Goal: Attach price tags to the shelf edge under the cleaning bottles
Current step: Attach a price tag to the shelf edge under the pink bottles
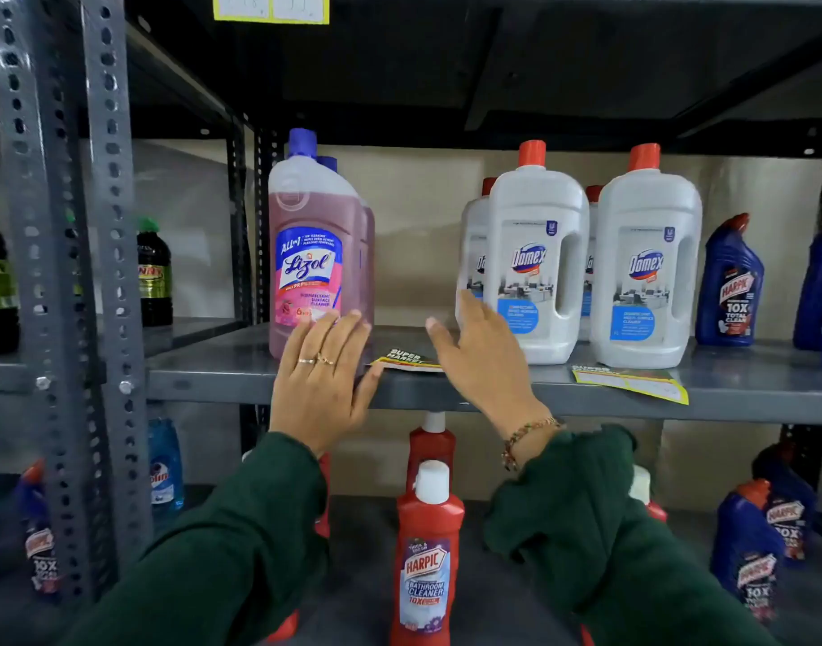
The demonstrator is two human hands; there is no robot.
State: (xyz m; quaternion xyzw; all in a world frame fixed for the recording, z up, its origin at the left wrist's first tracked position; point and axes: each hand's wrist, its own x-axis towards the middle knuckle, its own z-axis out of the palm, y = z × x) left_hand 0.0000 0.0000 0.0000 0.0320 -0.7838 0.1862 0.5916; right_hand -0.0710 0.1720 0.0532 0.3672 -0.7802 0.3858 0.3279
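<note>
Price tag (407, 359), printed "SUPER MARKET", is seen lying flat on the shelf edge (213, 384), between the two hands and not yet fixed to the front lip. A second price tag (633, 382) lies well to the right of the right hand, overhanging the edge under the Domex bottles (537, 268).

Left hand (323, 375): fingers spread, flat against the base of the pink Lizol bottle (313, 254), thumb just beside the tag's left corner; nothing is pinched. Right hand (481, 361): open, fingers loosely together, raised over the tag's right end beside a Domex bottle; contact with the tag cannot be told.

Judgement: the step in hand is positioning the tag. It would best be slid forward, folded squarely over the lip below the Lizol bottle, and pressed end to end so it sits level.

Legible: "Lizol", "ALL in 1", "Disinfectant Surface Cleaner"; "Domex"; beyond the Domex, "HARPIC 10X" on a blue bottle (728, 282); below the hands, "HARPIC BATHROOM CLEANER" on a red bottle (428, 566)
</note>
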